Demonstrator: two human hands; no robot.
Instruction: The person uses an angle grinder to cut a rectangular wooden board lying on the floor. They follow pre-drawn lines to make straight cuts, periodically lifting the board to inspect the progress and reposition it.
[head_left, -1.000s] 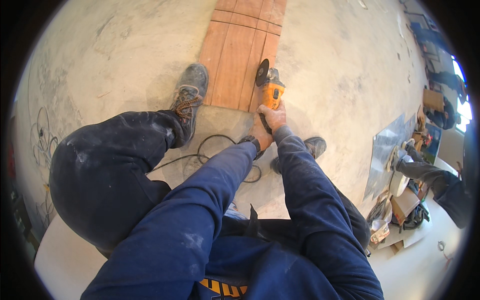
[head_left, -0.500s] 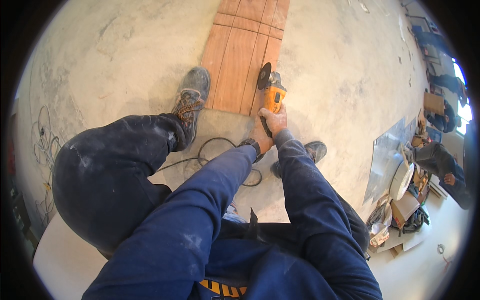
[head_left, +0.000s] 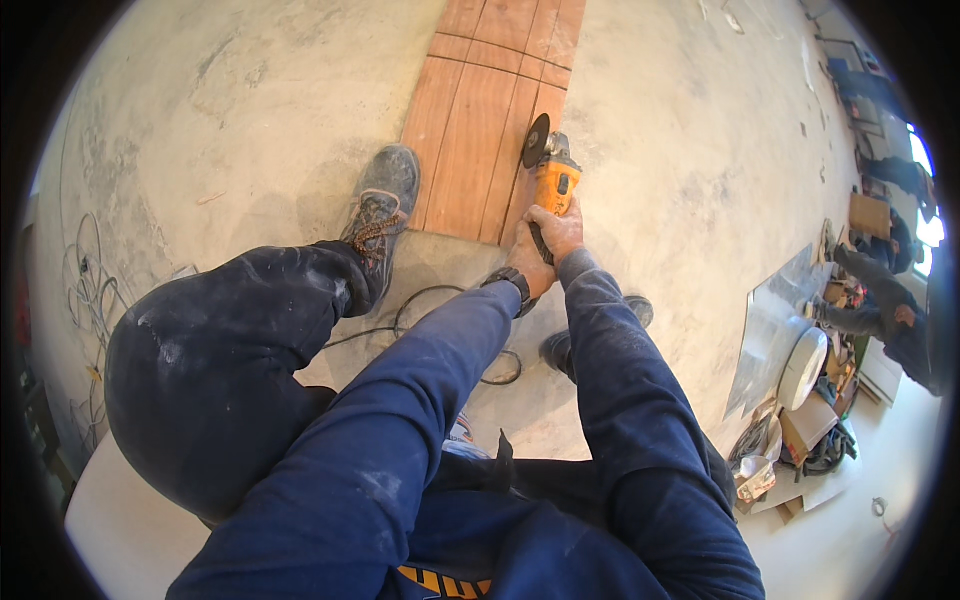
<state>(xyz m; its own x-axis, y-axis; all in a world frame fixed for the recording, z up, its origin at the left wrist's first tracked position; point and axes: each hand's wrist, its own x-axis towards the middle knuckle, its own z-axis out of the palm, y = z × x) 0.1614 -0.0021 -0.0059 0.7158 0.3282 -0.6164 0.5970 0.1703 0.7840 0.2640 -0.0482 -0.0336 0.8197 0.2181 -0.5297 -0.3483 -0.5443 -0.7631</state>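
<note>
Fingers: both sets wrapped tight around the grinder's handle | right hand [head_left: 560, 228] in front, left hand [head_left: 527, 268] just behind, touching it | orange angle grinder [head_left: 552, 175] held over the right edge of the wooden board [head_left: 480, 130], disc upright at that edge | left boot [head_left: 378, 205] beside the board on the concrete floor [head_left: 250, 120] | black cable [head_left: 420, 310] looped below the hands.

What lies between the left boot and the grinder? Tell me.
In the head view, wooden boards lie flat on the concrete floor between the left boot and the orange grinder, which both hands hold at the boards' right edge.
</note>
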